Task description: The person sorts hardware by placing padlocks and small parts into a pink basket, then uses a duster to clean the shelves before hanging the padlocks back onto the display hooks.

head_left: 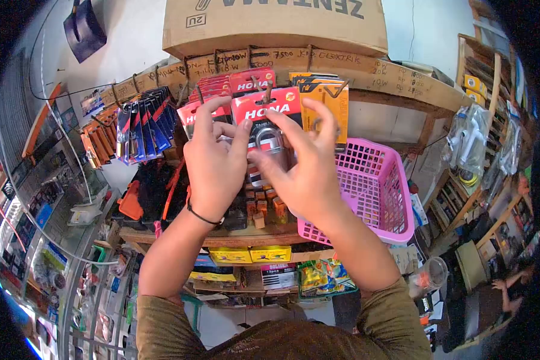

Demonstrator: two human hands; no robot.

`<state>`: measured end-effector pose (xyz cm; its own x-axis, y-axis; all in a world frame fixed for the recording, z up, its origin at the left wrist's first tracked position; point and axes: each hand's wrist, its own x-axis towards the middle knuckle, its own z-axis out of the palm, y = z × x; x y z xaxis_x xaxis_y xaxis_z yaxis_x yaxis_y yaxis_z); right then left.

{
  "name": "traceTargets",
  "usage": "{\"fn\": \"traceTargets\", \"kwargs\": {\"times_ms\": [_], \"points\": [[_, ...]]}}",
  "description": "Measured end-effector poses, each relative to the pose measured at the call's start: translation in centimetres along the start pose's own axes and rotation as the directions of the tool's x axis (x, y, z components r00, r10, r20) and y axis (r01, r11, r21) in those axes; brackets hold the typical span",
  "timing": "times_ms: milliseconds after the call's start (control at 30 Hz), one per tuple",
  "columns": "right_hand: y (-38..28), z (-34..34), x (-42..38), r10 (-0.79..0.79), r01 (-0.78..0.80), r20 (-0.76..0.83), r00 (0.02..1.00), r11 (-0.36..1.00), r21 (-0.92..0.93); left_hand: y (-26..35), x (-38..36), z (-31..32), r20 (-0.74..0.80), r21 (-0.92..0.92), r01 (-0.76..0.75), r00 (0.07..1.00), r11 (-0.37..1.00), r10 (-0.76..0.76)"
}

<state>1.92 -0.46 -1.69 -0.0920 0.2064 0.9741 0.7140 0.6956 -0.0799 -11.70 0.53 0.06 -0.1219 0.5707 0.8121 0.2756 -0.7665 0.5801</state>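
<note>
A carded padlock pack [274, 107] with a red HONA header is at a metal hook in the upper middle of the head view. My left hand [213, 162] is at its left edge, with the thumb along the card and the other fingers bent. From the right, my right hand [309, 168] grips the same pack, index finger on the card's front and thumb by the padlock's body. Its remaining fingers reach up past the card's right edge. More red HONA packs [252, 81] hang just behind. Orange-and-black packs [330, 99] hang beside my right fingers.
A pink basket [396, 174] stands right of my right forearm. Blue packs [144, 126] hang at left from the wooden rail [402, 78]. Above it rests a cardboard box [276, 30]. Small orange boxes [258, 213] sit on the shelf below. Another person's arm [507, 288] shows at far right.
</note>
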Motion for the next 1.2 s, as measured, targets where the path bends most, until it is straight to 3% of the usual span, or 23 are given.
{"fn": "traceTargets", "kwargs": {"times_ms": [100,167,233,367,500,533,633,700,767,800,867,967,1033,1100,1133,1200], "points": [[-0.7,0.4,0.4,0.127,-0.143,0.13,0.983,0.981,0.128,-0.3,0.8,-0.8,0.07,0.048,0.071,0.995,0.996,-0.075],[-0.3,1.3,0.9,0.093,-0.101,0.116,0.989,0.992,0.072,-0.4,0.9,-1.2,0.109,0.078,0.105,0.988,0.991,-0.113],[0.2,2.2,1.5,0.098,-0.099,0.109,0.989,0.995,0.009,-0.6,0.6,-1.4,0.078,0.324,-0.109,0.993,0.94,0.088],[2.2,5.6,2.5,0.105,-0.093,0.093,0.99,0.988,-0.127,0.2,-0.2,-1.2,0.1,0.448,-0.106,0.993,0.888,0.068],[3.2,7.1,3.3,0.196,-0.178,0.201,0.96,0.979,-0.103,-0.3,-0.6,-0.4,0.085,0.378,-0.154,0.988,0.913,0.131],[3.7,7.5,3.1,0.18,-0.167,0.181,0.967,0.982,-0.083,0.0,-0.7,-0.4,0.102,0.448,-0.21,0.978,0.869,0.184],[3.6,6.2,1.3,0.119,-0.093,0.18,0.976,0.985,-0.146,0.7,-1.9,0.4,0.076,0.444,-0.234,0.972,0.865,0.224],[3.3,3.3,-0.3,0.122,-0.094,0.219,0.968,0.986,-0.137,0.9,-3.3,0.9,0.094,0.455,-0.329,0.942,0.828,0.323],[3.5,-0.6,-1.8,-0.017,-0.033,0.405,0.914,0.993,0.116,1.2,-5.0,1.7,0.162,0.406,-0.404,0.915,0.82,0.37],[3.8,-2.9,-2.4,0.0,-0.051,0.416,0.909,0.993,0.111,0.6,-5.7,2.3,0.217,0.358,-0.495,0.869,0.792,0.445],[5.1,-7.4,-3.3,-0.123,0.021,0.667,0.735,0.987,0.159,0.6,-7.1,3.7,0.404,0.292,-0.47,0.85,0.833,0.338],[9.4,-11.4,-4.7,0.036,-0.057,0.738,0.674,0.998,0.003,-1.2,-8.6,7.6,0.565,0.163,-0.388,0.791,0.907,0.236],[13.3,-12.7,-5.7,0.082,-0.07,0.757,0.649,0.996,-0.048,-1.5,-8.5,10.4,0.718,0.162,-0.285,0.691,0.945,0.086],[16.8,-13.0,-6.8,0.197,-0.057,0.91,0.365,0.98,-0.189,-3.3,-8.2,13.7,0.751,0.157,-0.183,0.66,0.971,0.003],[18.0,-12.9,-7.4,0.193,-0.069,0.913,0.359,0.981,-0.18,-4.6,-8.0,15.3,0.779,0.149,-0.096,0.625,0.984,-0.057],[20.0,-12.4,-8.5,0.195,-0.054,0.969,0.151,0.98,-0.189,-8.0,-8.0,18.0,0.911,0.143,-0.111,0.404,0.984,-0.087]]}}
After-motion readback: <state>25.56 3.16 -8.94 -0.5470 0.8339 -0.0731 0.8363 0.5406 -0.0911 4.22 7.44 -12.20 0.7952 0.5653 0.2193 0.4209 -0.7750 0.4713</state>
